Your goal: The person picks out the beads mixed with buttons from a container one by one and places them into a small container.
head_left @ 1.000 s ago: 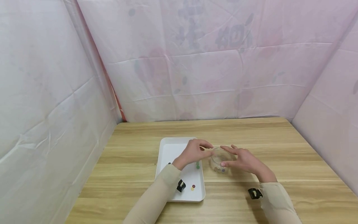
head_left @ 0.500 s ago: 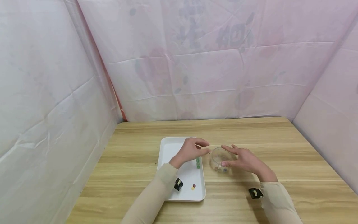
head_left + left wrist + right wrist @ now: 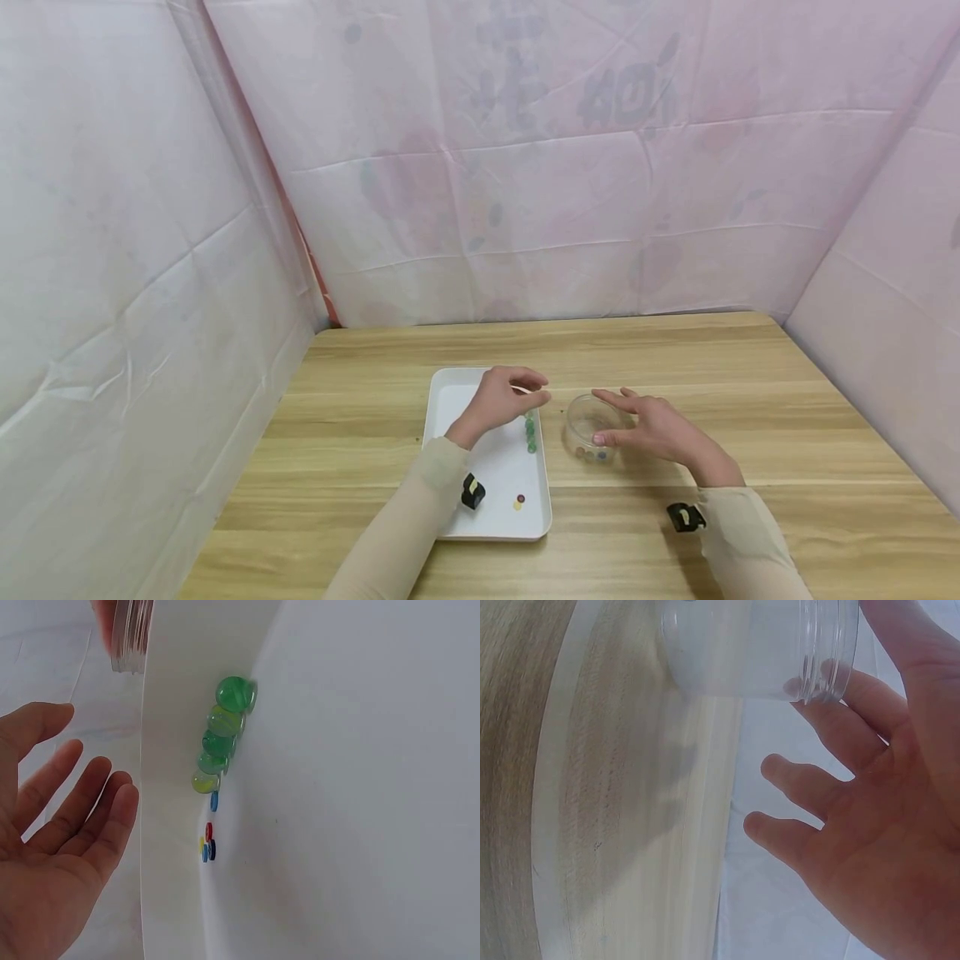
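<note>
The right hand (image 3: 654,429) held the clear jar (image 3: 588,427) on the table (image 3: 750,375), just off the white tray's (image 3: 450,400) right edge, thumb and forefinger curled round it (other fingers spread). The left hand (image 3: 501,400) hovered over the tray's far right corner, fingers relaxed, holding nothing. Green marbles (image 3: 219,735) lined the tray's right edge.

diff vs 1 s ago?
The left hand drew back from over the clear jar to above the white tray, empty and open. The right hand still holds the jar; the green marbles stay put.
</note>
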`<state>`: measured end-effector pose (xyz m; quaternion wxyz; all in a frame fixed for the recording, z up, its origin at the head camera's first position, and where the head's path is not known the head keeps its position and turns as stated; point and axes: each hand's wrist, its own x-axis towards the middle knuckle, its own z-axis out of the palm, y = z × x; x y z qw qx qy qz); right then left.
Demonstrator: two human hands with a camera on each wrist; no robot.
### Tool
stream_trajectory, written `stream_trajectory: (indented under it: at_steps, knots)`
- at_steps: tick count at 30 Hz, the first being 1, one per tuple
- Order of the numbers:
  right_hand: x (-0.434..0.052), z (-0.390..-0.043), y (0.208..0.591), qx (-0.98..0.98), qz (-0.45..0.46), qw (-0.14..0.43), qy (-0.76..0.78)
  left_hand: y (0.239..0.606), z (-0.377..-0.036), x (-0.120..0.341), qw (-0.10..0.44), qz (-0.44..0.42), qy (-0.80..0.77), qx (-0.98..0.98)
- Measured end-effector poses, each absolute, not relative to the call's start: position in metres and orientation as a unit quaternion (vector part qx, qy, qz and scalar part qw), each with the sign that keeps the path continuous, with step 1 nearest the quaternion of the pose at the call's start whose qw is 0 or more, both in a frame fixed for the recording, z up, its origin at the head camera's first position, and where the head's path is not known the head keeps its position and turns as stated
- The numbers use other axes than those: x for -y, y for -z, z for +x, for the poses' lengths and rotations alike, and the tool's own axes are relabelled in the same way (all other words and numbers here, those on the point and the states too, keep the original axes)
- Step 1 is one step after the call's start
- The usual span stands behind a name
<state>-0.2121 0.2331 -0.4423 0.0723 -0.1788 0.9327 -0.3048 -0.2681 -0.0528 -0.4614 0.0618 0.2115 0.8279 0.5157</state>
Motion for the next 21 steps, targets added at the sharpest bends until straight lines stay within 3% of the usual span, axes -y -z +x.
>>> stream_trajectory:
  at_steps: [21]
  knots:
    - [-0.233,-0.212,0.441,-0.934,-0.179,0.071,0.301,0.473,-0.276,0.063,0.055,0.189,-0.524,-0.829]
